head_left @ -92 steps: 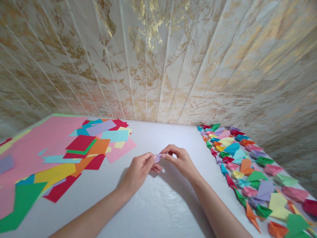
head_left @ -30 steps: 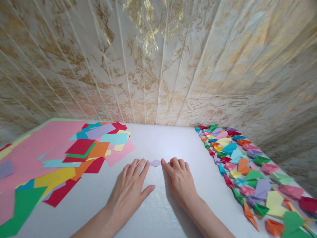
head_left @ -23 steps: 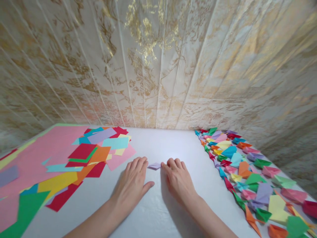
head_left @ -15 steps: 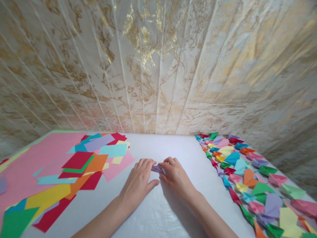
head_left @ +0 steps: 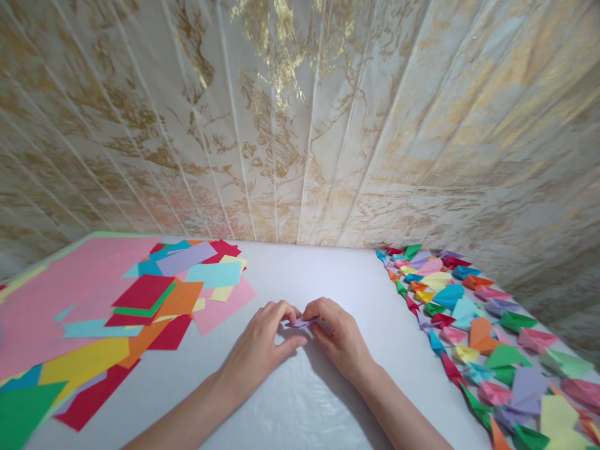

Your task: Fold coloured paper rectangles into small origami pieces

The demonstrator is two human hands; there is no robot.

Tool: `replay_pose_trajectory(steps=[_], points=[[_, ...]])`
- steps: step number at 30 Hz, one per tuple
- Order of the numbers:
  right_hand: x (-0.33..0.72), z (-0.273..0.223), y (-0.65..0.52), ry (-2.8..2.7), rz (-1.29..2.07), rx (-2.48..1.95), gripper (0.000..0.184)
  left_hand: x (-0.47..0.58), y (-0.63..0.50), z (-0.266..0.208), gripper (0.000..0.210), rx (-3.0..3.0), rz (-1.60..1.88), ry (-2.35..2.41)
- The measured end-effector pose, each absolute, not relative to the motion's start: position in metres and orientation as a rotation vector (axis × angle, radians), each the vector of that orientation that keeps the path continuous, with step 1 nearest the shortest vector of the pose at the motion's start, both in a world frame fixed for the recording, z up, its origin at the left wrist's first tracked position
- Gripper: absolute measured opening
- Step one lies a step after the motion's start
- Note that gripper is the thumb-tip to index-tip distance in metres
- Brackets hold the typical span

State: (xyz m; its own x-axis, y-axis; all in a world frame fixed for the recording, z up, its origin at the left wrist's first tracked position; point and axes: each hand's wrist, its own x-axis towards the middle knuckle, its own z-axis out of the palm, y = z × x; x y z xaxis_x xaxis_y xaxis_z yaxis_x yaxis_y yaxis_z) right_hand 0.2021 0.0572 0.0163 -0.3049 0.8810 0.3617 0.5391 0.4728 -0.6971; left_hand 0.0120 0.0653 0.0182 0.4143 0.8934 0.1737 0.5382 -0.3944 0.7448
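Note:
A small folded strip of purple paper (head_left: pixel 301 324) lies low over the white table, between my two hands. My right hand (head_left: pixel 338 337) pinches its right end, fingers bent and thumb underneath. On the other side my left hand (head_left: pixel 268 337) curls its fingertips at the far edge of the paper. Its thumb is stretched out to the right, below the strip and apart from it. The fingers hide part of the paper's ends.
Loose coloured paper rectangles (head_left: pixel 180 299) overlap at left, partly on a large pink sheet (head_left: pixel 89 275). Rows of folded paper pieces (head_left: pixel 450 297) in many colours cover the right side of the white table (head_left: pixel 309 275). A gold-patterned curtain (head_left: pixel 300 125) hangs behind the back edge.
My fingers have bent more and the purple strip has turned, showing a flatter, pointed shape. The view has tilted slightly, shifting the paper pieces at both sides.

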Motion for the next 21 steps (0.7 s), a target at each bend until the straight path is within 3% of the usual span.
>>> replay_pose_trajectory(steps=[4, 13, 18, 21], points=[[0.203, 0.0146, 0.0573, -1.986, 0.57, -1.094, 0.023, 0.0123, 0.0676, 0.0224, 0.009, 1.848, 0.805, 1.093], [0.2005, 0.0168, 0.0566, -1.904, 0.751, -1.109, 0.032, 0.0067, 0.0733, 0.0174, 0.008, 1.864, 0.902, 1.115], [0.2016, 0.0145, 0.0601, -1.887, 0.82, -1.115, 0.026, 0.0067, 0.0727, 0.0189, 0.005, 1.918, 0.903, 1.127], [0.2044, 0.0136, 0.0622, -1.883, 0.762, -1.153, 0.032, 0.008, 0.0698, 0.021, 0.021, 1.991, 0.857, 1.114]])
